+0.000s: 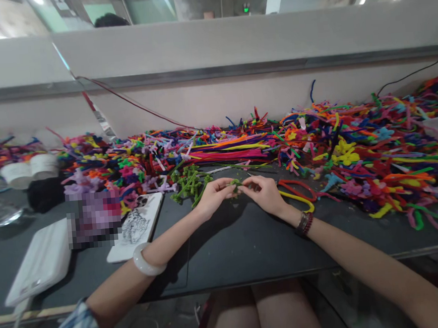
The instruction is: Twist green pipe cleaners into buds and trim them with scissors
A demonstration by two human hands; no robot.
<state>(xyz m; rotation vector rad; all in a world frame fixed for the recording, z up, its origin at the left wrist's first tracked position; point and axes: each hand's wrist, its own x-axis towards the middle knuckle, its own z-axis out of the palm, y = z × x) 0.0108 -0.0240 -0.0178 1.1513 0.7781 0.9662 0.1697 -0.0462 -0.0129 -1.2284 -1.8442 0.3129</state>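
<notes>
- Here the left hand and the right hand both pinch one small green pipe cleaner piece, closed tight on it.
- Just beside the left hand lies a green pipe cleaner bunch.

Left hand, right hand pinch green chenille stem, fingertips nearly meeting. Green stem bundle at 10 o'clock; red-handled scissors at 3 o'clock; multicolored chenille heap at 1 o'clock.

Over the flat workbench, a long heap of chenille pipe-cleaner shapes runs along the far edge. Left hand and right hand meet on a small chenille twist, with chenille sprigs just left and loop-handled scissors just right!
</notes>
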